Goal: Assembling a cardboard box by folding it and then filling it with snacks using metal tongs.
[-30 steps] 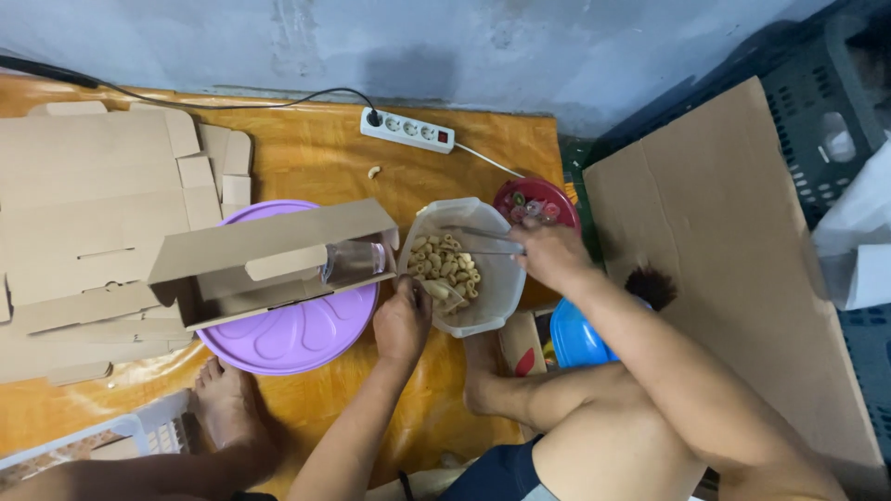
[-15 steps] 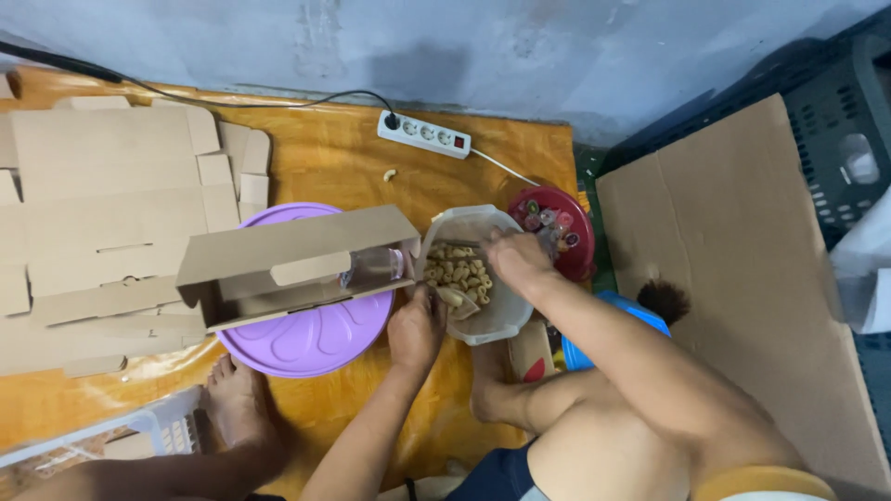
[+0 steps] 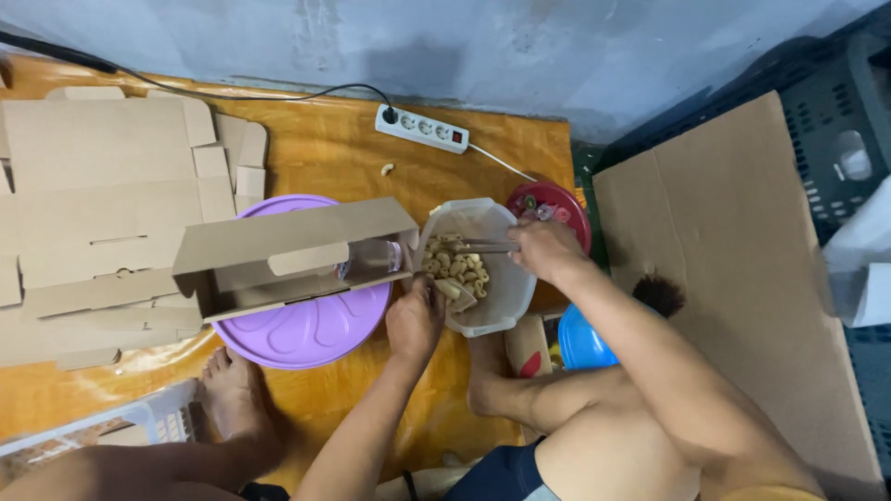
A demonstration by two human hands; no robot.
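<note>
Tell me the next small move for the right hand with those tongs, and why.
Probably close the tongs on a few snack pieces and lift. The right hand holds the tongs with their tips over the pieces in the clear tub; the left hand steadies the tub's rim beside the open cardboard box on the purple lid.

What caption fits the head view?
Right hand dips tongs into a snack tub; left hand steadies it.
</note>
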